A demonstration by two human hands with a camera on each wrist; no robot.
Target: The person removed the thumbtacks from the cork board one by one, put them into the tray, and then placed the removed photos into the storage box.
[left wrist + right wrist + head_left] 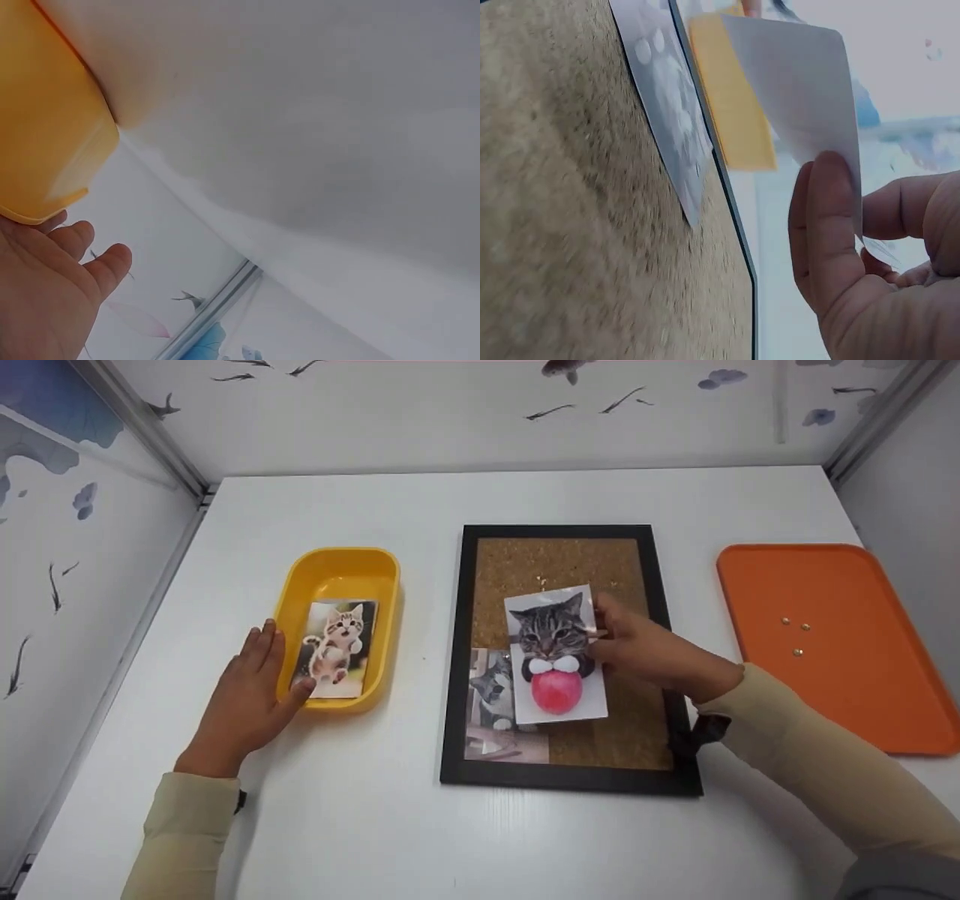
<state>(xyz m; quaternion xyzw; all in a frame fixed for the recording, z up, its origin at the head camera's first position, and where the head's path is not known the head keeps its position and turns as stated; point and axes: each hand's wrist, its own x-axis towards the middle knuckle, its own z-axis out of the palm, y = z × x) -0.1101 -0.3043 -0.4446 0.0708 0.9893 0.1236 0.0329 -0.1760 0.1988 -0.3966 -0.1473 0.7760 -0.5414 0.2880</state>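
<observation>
My right hand [641, 649] pinches the right edge of a photo card [559, 690] of a tabby cat with a pink ball. In the right wrist view the card's white back [810, 82] shows between thumb and fingers. The card is over a black-framed corkboard [622, 742] and partly covers a photo of a grey-and-white cat [495, 735] lying at the board's lower left. My left hand [244, 697] touches the left side of a yellow tub [390, 660], fingers extended. A kitten photo [337, 652] lies inside the tub.
To the right, an orange tray [832, 690] holds three small gold pins [805, 627]. A few more tiny gold pieces [541, 581] are on the cork above the card. White panels with fish drawings [487, 427] border the white table [360, 817] at the back and sides.
</observation>
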